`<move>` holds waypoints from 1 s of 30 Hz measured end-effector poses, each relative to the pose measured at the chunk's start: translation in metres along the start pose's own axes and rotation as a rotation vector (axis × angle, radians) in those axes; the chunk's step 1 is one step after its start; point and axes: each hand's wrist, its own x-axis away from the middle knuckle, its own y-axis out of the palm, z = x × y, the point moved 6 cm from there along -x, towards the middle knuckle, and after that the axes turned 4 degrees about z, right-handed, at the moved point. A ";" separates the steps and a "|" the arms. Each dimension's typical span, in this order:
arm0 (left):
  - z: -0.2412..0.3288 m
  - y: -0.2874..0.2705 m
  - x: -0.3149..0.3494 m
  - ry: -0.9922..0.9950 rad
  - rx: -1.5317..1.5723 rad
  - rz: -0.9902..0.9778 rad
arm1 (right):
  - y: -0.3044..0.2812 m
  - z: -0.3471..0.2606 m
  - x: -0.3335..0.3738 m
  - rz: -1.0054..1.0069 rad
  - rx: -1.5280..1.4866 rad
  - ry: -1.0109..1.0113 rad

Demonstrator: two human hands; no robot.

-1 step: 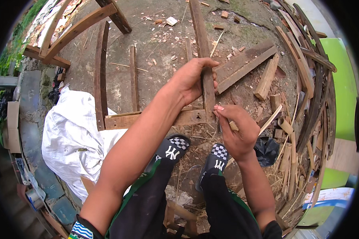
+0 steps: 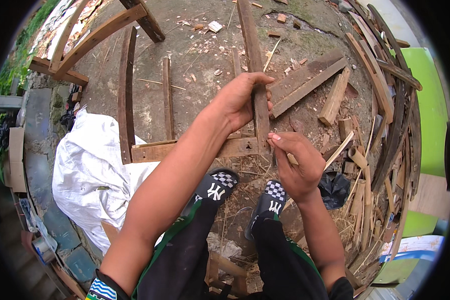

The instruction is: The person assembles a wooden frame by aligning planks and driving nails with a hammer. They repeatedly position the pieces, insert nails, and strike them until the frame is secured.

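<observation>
The right hand is pinching thumb and finger together at the near right corner of a wooden frame; whether it is holding something small is hard to tell. The left hand is clamping around the frame's right bar. A white sack is lying leftward; loose planks are lying farther off, rightward.

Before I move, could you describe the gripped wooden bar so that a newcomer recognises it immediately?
Find the wooden frame above the sandals in view. Take its long right bar; unlike the long left bar, it has the left hand around it.
</observation>
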 end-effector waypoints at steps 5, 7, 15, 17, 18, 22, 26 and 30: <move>0.001 -0.001 -0.004 -0.010 -0.004 -0.002 | 0.002 -0.001 -0.001 0.006 0.001 -0.080; -0.001 -0.002 -0.004 -0.022 -0.003 -0.007 | 0.002 -0.001 -0.003 -0.011 0.001 -0.082; -0.002 -0.002 -0.004 -0.030 -0.034 0.028 | 0.003 0.000 -0.006 -0.064 -0.006 -0.088; -0.002 -0.002 -0.004 -0.039 -0.033 0.027 | 0.004 0.000 -0.005 -0.082 -0.007 -0.082; -0.003 -0.002 -0.004 -0.044 -0.032 0.026 | 0.004 0.000 -0.005 -0.092 0.001 -0.084; -0.004 -0.003 -0.005 -0.056 -0.019 -0.001 | 0.005 -0.002 -0.003 -0.099 0.012 -0.094; -0.004 -0.002 -0.007 -0.053 -0.023 0.001 | 0.005 -0.001 -0.001 -0.077 0.036 -0.121; -0.003 -0.001 -0.004 -0.060 -0.014 0.009 | 0.006 0.000 0.001 -0.076 0.018 -0.124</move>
